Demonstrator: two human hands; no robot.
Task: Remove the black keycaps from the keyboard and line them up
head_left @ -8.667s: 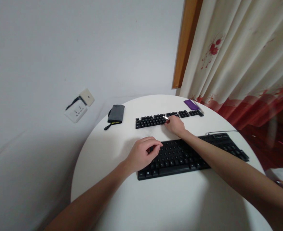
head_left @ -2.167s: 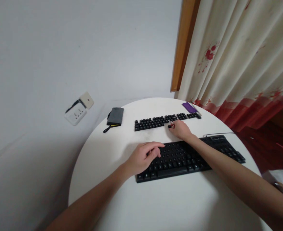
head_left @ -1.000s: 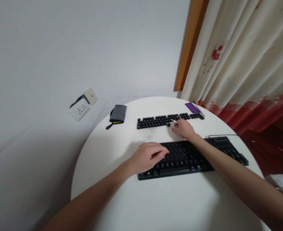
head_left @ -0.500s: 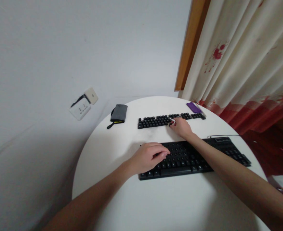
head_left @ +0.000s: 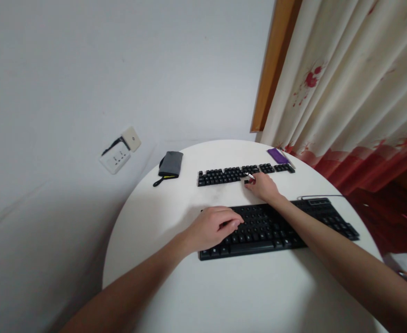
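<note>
A black keyboard (head_left: 293, 224) lies on the round white table (head_left: 231, 286). My left hand (head_left: 212, 228) rests curled on the keyboard's left end, fingers bent onto the keys. Behind the keyboard, loose black keycaps (head_left: 220, 175) are laid out in rows. My right hand (head_left: 264, 187) sits just in front of those rows, pinched on a small metal tool (head_left: 249, 175) whose tip points at the keycaps. One single keycap (head_left: 246, 182) lies at my right fingertips.
A grey pouch (head_left: 169, 164) with a black strap lies at the table's back left. A purple flat object (head_left: 277, 155) sits at the back right near the curtain (head_left: 345, 83). A wall socket (head_left: 118, 151) is on the white wall. The keyboard's cable (head_left: 319, 196) runs right.
My right hand has shifted slightly along the front of the keycap rows with the tool. The left hand stays on the keyboard. The camera has moved a little.
</note>
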